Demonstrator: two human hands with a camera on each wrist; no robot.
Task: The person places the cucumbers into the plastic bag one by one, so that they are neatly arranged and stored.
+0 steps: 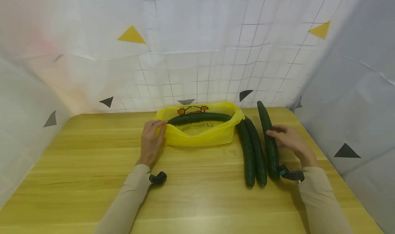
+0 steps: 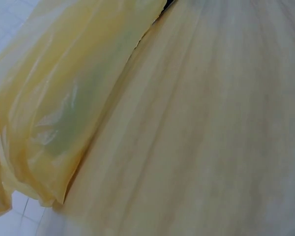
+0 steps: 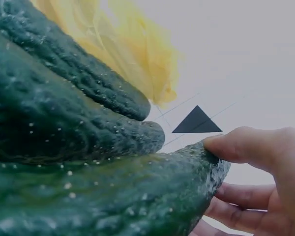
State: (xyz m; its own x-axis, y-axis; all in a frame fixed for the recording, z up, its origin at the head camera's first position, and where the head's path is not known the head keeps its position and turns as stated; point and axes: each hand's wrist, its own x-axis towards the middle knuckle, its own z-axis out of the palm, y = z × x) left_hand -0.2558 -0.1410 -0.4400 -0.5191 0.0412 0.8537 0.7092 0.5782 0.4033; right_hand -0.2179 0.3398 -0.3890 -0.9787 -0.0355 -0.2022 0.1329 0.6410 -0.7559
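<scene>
A yellow plastic bag [image 1: 200, 140] lies at the table's back with its mouth open toward me. One long dark green cucumber [image 1: 200, 117] rests crosswise inside it. My left hand [image 1: 150, 139] pinches the bag's left rim; the left wrist view shows the yellow film [image 2: 34, 88] with a green shape behind it, but no fingers. At the right, my right hand [image 1: 290, 139] grips a cucumber [image 1: 271, 155] between thumb and fingers, around its upper middle in the head view. Two more cucumbers [image 1: 248, 155] [image 1: 258, 155] lie side by side between it and the bag.
A pale wood-grain table [image 1: 197, 193] carries everything. White sheeting [image 1: 197, 38] with grid lines and yellow and black triangles stands behind the table and along both sides. The two loose cucumbers have their far ends right by the bag's right edge.
</scene>
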